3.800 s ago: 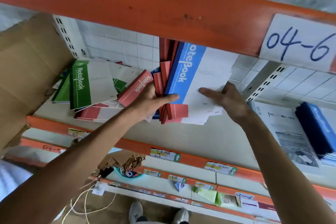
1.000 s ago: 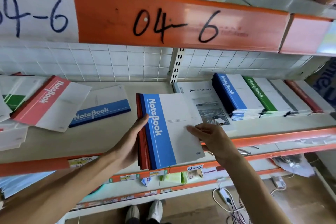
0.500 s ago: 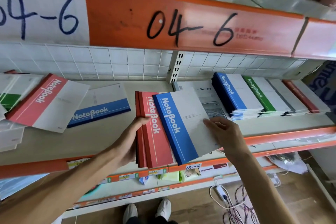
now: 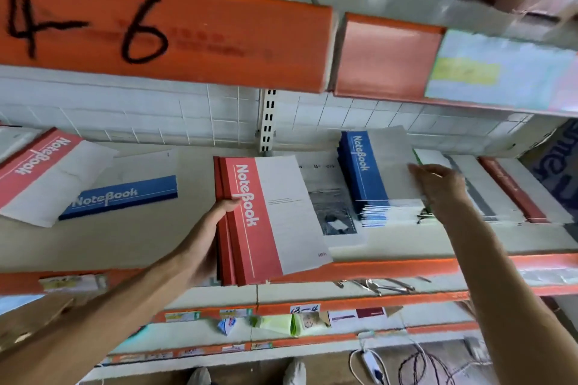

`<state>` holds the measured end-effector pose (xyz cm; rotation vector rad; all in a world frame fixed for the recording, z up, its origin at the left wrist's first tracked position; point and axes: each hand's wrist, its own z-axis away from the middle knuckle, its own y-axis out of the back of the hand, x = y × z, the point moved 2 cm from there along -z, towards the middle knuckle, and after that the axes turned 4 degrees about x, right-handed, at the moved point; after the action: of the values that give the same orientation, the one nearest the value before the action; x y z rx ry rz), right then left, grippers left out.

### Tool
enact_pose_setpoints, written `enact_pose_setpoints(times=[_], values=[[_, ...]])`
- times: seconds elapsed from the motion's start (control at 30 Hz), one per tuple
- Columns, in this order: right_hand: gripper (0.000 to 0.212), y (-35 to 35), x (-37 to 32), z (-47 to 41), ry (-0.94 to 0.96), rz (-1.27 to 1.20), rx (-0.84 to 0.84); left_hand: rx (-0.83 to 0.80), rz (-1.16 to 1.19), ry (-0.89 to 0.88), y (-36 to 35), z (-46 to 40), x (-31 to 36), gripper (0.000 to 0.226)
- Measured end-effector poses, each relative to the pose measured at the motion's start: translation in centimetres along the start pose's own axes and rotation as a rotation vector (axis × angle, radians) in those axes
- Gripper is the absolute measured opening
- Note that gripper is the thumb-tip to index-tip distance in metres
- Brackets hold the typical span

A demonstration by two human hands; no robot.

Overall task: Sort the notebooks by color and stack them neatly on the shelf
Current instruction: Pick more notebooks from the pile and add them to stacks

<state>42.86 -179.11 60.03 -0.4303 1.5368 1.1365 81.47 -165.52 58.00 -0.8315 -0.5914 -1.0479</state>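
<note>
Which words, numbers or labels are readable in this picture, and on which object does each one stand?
"4-6": orange shelf beam, handwritten.
"NoteBook": red notebooks gripped by the left hand.
"NoteBook": blue stack, where the right hand lays a notebook.
"NoteBook": loose blue notebook.
"NoteBook": loose red notebook.
"13-4": lower shelf tag.
Price tags, yellow upper labels, the printed sheet: too blurred to read.

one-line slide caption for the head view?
Left hand grips red notebooks; right hand lays a blue notebook on the blue stack.
</note>
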Motion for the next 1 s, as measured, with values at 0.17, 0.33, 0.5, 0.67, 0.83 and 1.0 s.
enact_pose_setpoints(times=[0.17, 0.33, 0.5, 0.67, 0.83, 1.0], values=[[0.022, 0.0, 1.5, -4.3, 0.026, 0.085, -0.066, 0.045, 0.038, 0.024, -4.0, 0.9, -1.6, 0.036], [0.023, 0.4, 2.2, -6.0, 0.13, 0.347, -0.094, 0.104, 0.039, -0.017, -6.5, 1.6, -2.8, 0.026], [0.021, 0.3, 1.6, -5.7, 0.334, 0.593, -0.079, 0.246, -0.087, -0.135, -6.0, -1.6, -2.1, 0.03], [0.034, 0.6, 2.1, -5.6, 0.375, 0.752, -0.063, 0.272, -0.084, -0.124, -5.4, -3.5, -2.9, 0.035], [0.041, 0.6, 2.3, -5.0, 0.423, 0.776, -0.054, 0.199, -0.063, -0.136, -6.2, -2.4, -1.4, 0.039], [0.039, 0.6, 2.1, -4.1, 0.461, 0.836, -0.011, 0.068, 0.043, -0.025, -8.2, 2.5, -1.4, 0.024]])
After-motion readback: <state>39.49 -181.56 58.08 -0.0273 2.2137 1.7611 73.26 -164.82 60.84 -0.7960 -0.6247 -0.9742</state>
